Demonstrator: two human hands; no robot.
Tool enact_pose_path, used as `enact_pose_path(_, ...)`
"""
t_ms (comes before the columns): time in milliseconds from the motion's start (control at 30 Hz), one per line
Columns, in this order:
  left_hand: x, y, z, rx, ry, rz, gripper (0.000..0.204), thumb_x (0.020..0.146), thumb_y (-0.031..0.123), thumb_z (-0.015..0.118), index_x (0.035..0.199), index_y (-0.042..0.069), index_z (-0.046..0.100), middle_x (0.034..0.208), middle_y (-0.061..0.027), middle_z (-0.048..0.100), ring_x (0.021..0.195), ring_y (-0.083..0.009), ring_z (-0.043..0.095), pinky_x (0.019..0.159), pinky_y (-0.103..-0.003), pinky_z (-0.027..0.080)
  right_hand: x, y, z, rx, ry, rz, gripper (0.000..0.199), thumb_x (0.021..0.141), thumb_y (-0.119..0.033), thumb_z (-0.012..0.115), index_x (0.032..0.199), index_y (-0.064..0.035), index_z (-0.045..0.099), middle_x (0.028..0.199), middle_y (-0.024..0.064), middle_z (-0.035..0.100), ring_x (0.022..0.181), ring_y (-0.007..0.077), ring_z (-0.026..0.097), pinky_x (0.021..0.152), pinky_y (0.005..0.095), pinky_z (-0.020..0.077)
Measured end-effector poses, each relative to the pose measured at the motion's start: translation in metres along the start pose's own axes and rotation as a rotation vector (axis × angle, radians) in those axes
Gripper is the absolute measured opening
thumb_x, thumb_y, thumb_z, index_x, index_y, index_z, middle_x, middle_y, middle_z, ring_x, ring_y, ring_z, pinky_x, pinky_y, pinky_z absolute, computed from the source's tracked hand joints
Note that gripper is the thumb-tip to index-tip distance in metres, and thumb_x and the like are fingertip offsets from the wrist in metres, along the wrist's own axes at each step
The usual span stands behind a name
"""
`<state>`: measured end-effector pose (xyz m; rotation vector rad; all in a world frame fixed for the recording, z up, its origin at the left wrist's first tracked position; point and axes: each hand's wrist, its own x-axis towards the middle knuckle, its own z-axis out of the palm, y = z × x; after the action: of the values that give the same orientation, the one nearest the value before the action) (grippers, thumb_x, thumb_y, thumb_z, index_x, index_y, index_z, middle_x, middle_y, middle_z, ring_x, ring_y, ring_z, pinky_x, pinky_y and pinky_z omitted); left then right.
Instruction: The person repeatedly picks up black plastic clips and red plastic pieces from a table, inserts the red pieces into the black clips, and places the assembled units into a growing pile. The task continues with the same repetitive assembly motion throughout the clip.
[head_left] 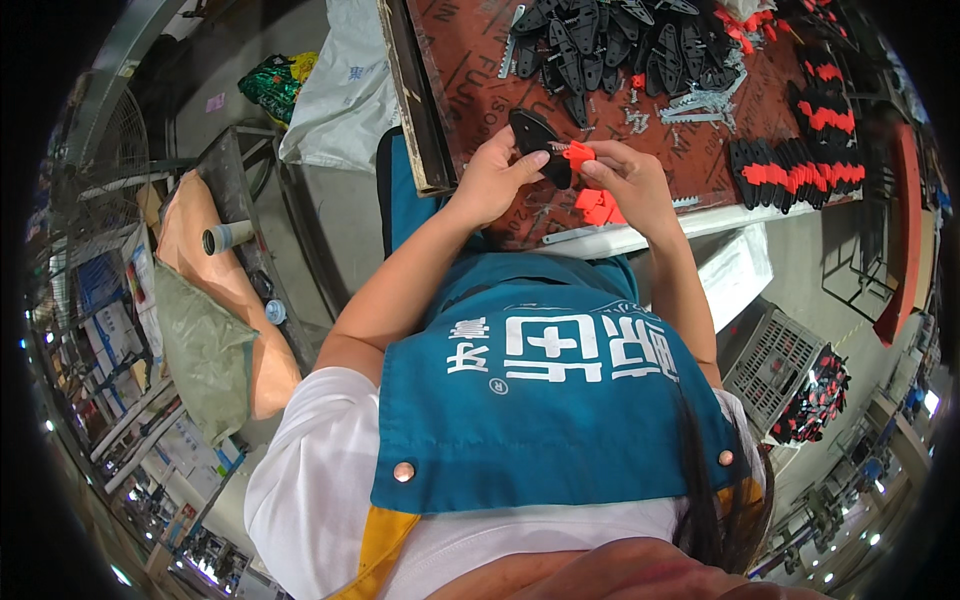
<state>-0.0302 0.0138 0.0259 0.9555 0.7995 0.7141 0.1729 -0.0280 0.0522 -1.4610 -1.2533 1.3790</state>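
— What sort of place is this?

— A factory assembly floor, seen from a worker's station. A reddish-brown board counter (470, 70) carries a heap of identical black plastic shells (610, 40), loose small metal parts (700, 102) and rows of finished black-and-red pieces (800, 170).

— What else marks it as a workshop?

— A grey plastic crate (775, 355) stands on the bare concrete floor (330, 215) beside a batch of the same black-and-red pieces (815, 395). A large wire-guarded industrial fan (100, 150) stands at the left, with a white woven sack (345, 90) near it. The worker wears a teal work apron (540, 420), and more benches and ceiling lights line the rim of the view.
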Motion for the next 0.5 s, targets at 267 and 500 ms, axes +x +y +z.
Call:
enact_pose_path(267, -0.002, 0.019, -0.011, 0.135, -0.227, -0.072, 0.024, 0.095, 0.01, 0.05, 0.118, 0.002, 0.048, 0.114, -0.0057, 0.058, 0.103, -0.0136, 0.057, 0.087, -0.03, 0.05, -0.012, -0.011, 0.0, -0.061, -0.027, -0.084, 0.025, 0.088, -0.011, 0.063, 0.108, 0.0045, 0.063, 0.088, 0.0093, 0.07, 0.078, 0.01, 0.063, 0.072, 0.0249, 0.0501)
enact_pose_path(500, -0.006, 0.012, -0.006, 0.149, -0.189, -0.095, 0.021, 0.094, 0.009, 0.052, 0.115, 0.003, 0.05, 0.105, -0.0029, 0.058, 0.092, -0.0094, 0.055, 0.079, -0.027, 0.048, -0.015, -0.02, 0.009, -0.319, 0.03, -0.099, 0.023, 0.086, -0.011, 0.063, 0.106, 0.0013, 0.064, 0.077, 0.01, 0.069, 0.07, 0.014, 0.065, 0.065, 0.0246, 0.0487)
